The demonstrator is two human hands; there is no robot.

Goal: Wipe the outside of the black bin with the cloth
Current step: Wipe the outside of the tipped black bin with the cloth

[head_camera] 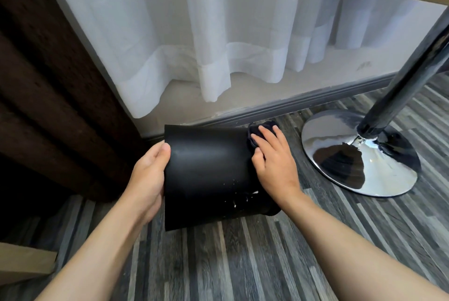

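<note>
Bin (pixel 209 174) matte black, sideways, white specks.

1. The wall (pixel 303 87) and its grey baseboard (pixel 315 101) stood close behind the bin (pixel 206 174), with little room there.
2. The shiny table base (pixel 359 155) and its pole (pixel 401 77) blocked the right side.
3. A dark brown curtain (pixel 48 94) closed off the left.
4. The striped floor (pixel 230 264) in front lay open between the two arms.

Black bin (pixel 206 174) on its side above floor, dark cloth (pixel 257 134) at right end
</note>
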